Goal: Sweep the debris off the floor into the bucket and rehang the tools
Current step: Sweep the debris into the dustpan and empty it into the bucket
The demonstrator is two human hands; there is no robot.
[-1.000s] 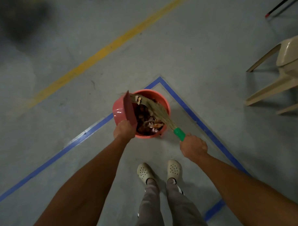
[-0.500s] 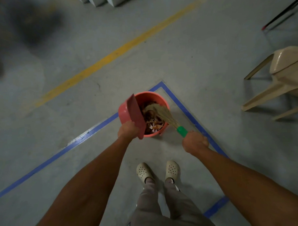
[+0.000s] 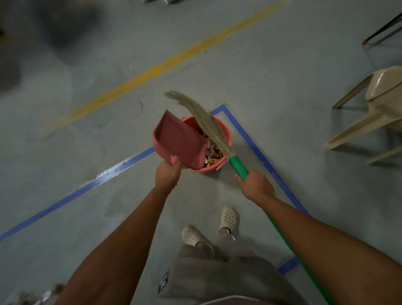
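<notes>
Your left fingers [image 3: 175, 168] are curled tight round the short handle of the pink dustpan [image 3: 179, 139], and your left hand [image 3: 167, 176] shows its back to the camera. The dustpan is tilted, with its flat face turned towards you. It covers the near-left part of the bucket [image 3: 226, 131], and its lower right corner overlaps the rim.

Your right fingers [image 3: 246, 177] are wrapped round the green handle of the broom [image 3: 238, 167], and your right hand [image 3: 256, 184] grips it just below the bristles. The bristles [image 3: 201, 115] slant up and to the left across the bucket's mouth. Their tips curve out past the far rim and are blurred. The green shaft runs back under your right forearm to the bottom edge of the view.

The bucket is pink and stands on the grey floor [image 3: 273, 86], just inside a corner of blue tape [image 3: 252, 146]. The debris [image 3: 212, 150] lies inside it as pale and orange scraps, visible between the dustpan and the bristles. More scraps [image 3: 20, 302] lie on the floor at the lower left, well apart from the bucket; they are too dim to tell what they are.

Your pale clogs [image 3: 228, 218] stand near the bucket on your side. A yellow line [image 3: 169, 62] crosses the floor beyond the bucket, and a beige plastic chair [image 3: 385, 104] stands at the right.
</notes>
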